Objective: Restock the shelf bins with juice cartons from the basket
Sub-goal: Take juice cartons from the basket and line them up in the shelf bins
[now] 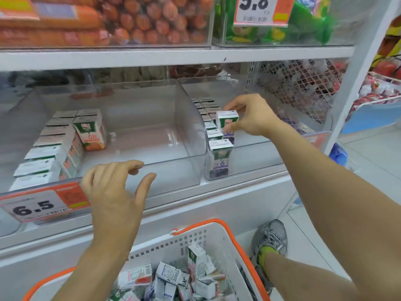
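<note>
My right hand (pixel 249 117) grips a small purple-and-white juice carton (pixel 226 120) inside the right clear bin (pixel 249 157), just behind a row of the same purple cartons (pixel 219 156). My left hand (pixel 115 190) hovers with fingers spread at the front rim of the left clear bin (pixel 173 137), holding nothing. That bin has a row of orange juice cartons (pixel 52 153) along its left side, with one more orange carton (pixel 91 131) beside it. The white basket with an orange rim (pixel 227 237) sits below, with several loose cartons (pixel 173 279) lying in it.
A price tag reading 6.5 (pixel 41 206) hangs on the shelf edge at left. Above is a shelf with bins of sausages (pixel 108 22) and green packets (pixel 303 25). A wire mesh side panel (pixel 299 88) closes the shelf at right. My shoe (pixel 271 237) stands beside the basket.
</note>
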### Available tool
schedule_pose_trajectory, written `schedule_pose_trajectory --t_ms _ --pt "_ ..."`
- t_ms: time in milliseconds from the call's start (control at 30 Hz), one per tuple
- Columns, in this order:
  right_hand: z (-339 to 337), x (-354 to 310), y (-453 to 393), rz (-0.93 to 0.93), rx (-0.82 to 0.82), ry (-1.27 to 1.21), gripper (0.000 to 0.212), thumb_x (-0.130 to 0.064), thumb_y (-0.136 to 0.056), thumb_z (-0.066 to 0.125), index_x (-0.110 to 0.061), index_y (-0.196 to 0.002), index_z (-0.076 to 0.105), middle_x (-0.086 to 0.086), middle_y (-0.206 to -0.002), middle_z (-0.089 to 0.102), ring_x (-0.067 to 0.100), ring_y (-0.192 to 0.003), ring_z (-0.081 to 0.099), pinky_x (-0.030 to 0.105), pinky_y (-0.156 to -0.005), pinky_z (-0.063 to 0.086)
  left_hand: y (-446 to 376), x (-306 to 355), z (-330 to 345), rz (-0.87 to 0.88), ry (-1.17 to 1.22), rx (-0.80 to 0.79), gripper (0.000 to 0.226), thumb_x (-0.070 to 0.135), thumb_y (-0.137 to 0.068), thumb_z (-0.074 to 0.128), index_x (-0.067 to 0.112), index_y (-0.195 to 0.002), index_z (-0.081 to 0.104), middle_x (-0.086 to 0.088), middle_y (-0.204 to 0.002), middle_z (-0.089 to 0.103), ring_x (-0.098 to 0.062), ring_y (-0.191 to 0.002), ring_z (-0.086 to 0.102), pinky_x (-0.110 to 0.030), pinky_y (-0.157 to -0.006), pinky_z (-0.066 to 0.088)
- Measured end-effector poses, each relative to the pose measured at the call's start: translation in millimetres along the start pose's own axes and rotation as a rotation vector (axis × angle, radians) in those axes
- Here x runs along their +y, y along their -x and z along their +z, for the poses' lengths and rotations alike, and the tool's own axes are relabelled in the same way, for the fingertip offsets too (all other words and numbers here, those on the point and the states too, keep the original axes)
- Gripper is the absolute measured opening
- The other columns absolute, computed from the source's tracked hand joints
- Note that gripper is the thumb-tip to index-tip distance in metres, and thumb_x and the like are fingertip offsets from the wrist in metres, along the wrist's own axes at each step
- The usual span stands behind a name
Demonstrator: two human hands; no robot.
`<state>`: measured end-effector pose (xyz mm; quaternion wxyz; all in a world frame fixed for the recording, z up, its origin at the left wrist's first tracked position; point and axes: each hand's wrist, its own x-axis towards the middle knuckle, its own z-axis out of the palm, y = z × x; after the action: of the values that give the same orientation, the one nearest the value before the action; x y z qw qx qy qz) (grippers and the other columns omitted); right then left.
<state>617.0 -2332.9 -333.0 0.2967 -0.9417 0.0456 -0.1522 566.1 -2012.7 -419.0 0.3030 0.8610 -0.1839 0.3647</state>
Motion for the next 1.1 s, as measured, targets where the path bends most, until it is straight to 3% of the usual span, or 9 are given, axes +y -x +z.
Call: schedule_pose_trajectory --t_ms 167,400,500,567,633,733,933,1000,1100 --pt "17 6 -11 0.047 -0.032 0.121 0.053 -0.019 -0.064 0.093 -0.019 -0.112 0.071 0.007 -0.119 0.064 0.017 -0.099 0.058 0.024 -0.085 0.044 1 0 1 0.008 -0.011 0.005 0.027 0.028 -0.081 0.077 0.01 -0.1 0.067 -0.001 -0.086 0.064 -0.024 -0.088 0.055 -0.028 -0.098 0.022" --pt "9 -7 3 0.047 -0.007 0.216 0.085 -0.028 -0.063 0.093 -0.018 -0.135 0.049 0.009 -0.123 0.049 0.022 -0.102 0.053 0.026 -0.089 0.04 5 -4 -1 0.048 -0.002 -0.012 0.03 0.033 -0.086 0.068 0.011 -0.105 0.065 -0.003 -0.094 0.064 -0.024 -0.096 0.055 -0.028 -0.102 0.021" --pt "-16 -33 19 -0.067 0.097 0.295 0.056 -0.023 -0.073 0.086 -0.014 -0.123 0.061 0.008 -0.116 0.058 0.022 -0.103 0.059 0.028 -0.09 0.044 13 1 -19 0.101 0.088 0.025 0.027 0.017 -0.087 0.066 0.003 -0.11 0.065 -0.011 -0.106 0.064 -0.03 -0.109 0.055 -0.036 -0.107 0.031" --pt "-32 -60 43 -0.189 0.157 0.224 0.029 -0.021 -0.078 0.079 -0.016 -0.106 0.07 0.001 -0.099 0.066 0.013 -0.089 0.062 0.026 -0.088 0.05 23 9 -36 0.15 0.173 0.058 0.017 0.004 -0.087 0.063 0.0 -0.103 0.067 -0.01 -0.098 0.066 -0.026 -0.098 0.059 -0.035 -0.096 0.042" --pt "-37 -90 79 -0.298 0.139 0.036 0.014 -0.022 -0.081 0.077 -0.018 -0.093 0.072 -0.003 -0.086 0.069 0.005 -0.074 0.061 0.017 -0.076 0.051 35 12 -47 0.056 0.321 -0.089 0.012 0.0 -0.088 0.063 0.006 -0.097 0.068 -0.001 -0.085 0.067 -0.013 -0.081 0.059 -0.022 -0.081 0.046" --pt "-3 -117 129 -0.346 -0.146 -0.245 0.009 -0.017 -0.083 0.078 -0.015 -0.087 0.07 -0.001 -0.076 0.069 0.008 -0.067 0.061 0.016 -0.063 0.051 70 -9 -44 -0.211 0.347 -0.513 0.016 0.008 -0.088 0.067 0.022 -0.095 0.067 0.009 -0.077 0.064 -0.01 -0.073 0.059 -0.02 -0.069 0.048" --pt "149 -64 188 -0.164 -0.878 0.029 0.02 -0.025 -0.081 0.079 -0.018 -0.098 0.072 -0.008 -0.086 0.071 -0.003 -0.072 0.063 0.018 -0.07 0.048 164 -70 -35 -0.386 0.081 -1.242 0.031 0.029 -0.088 0.07 0.017 -0.116 0.062 0.006 -0.105 0.061 -0.014 -0.098 0.06 -0.027 -0.087 0.048" --pt "192 -41 202 -0.112 -0.987 0.181 0.027 -0.025 -0.083 0.076 -0.015 -0.107 0.067 -0.003 -0.096 0.068 0.012 -0.092 0.064 0.026 -0.081 0.048 185 -84 -34 -0.438 -0.017 -1.351 0.043 0.032 -0.09 0.068 0.014 -0.127 0.055 -0.001 -0.117 0.057 -0.018 -0.108 0.055 -0.028 -0.093 0.045" --pt "239 -18 211 -0.063 -0.948 0.317 0.04 -0.025 -0.084 0.073 -0.014 -0.12 0.06 0.004 -0.109 0.063 0.025 -0.106 0.059 0.03 -0.084 0.046 206 -96 -27 -0.688 -0.045 -1.26 0.045 0.035 -0.091 0.066 0.012 -0.127 0.053 -0.007 -0.122 0.06 -0.019 -0.104 0.056 -0.032 -0.098 0.04"
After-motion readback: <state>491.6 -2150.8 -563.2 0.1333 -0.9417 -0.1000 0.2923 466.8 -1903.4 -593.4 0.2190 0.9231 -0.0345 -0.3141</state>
